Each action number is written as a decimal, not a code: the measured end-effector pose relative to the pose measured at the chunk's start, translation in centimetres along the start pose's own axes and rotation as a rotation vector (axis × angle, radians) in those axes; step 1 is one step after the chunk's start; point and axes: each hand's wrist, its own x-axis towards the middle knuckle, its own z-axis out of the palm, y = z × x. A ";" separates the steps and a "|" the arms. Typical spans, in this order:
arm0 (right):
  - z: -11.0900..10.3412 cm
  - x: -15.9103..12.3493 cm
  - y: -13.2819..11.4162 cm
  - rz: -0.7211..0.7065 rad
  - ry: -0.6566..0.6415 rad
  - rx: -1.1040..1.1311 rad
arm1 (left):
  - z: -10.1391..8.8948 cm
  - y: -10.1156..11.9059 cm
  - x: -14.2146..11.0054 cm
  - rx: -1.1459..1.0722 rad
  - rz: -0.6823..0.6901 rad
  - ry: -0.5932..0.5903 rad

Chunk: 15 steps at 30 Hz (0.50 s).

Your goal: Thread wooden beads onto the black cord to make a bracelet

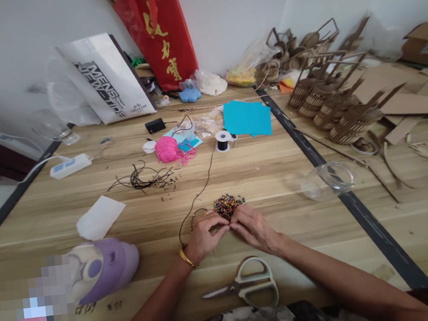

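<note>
At the near middle of the table, my left hand and my right hand meet fingertip to fingertip, both pinched. Thin black cord runs from a white spool down to my left hand, curls beside it and enters its fingers. What my right fingertips pinch is too small to make out. Just beyond the fingertips lies a heap of small multicoloured beads, its near edge partly covered by my hands. A pair of scissors with pale handles rests between my forearms, blades pointing left.
Black cord pieces and pink yarn lie left of the spool, blue sheets to its right. A purple-and-white device and white paper sit at left. Clear round containers and woven baskets stand at right.
</note>
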 end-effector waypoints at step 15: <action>-0.4 0.2 -0.1 -0.007 -0.023 0.023 | -0.6 0.3 0.2 -0.075 -0.187 -0.078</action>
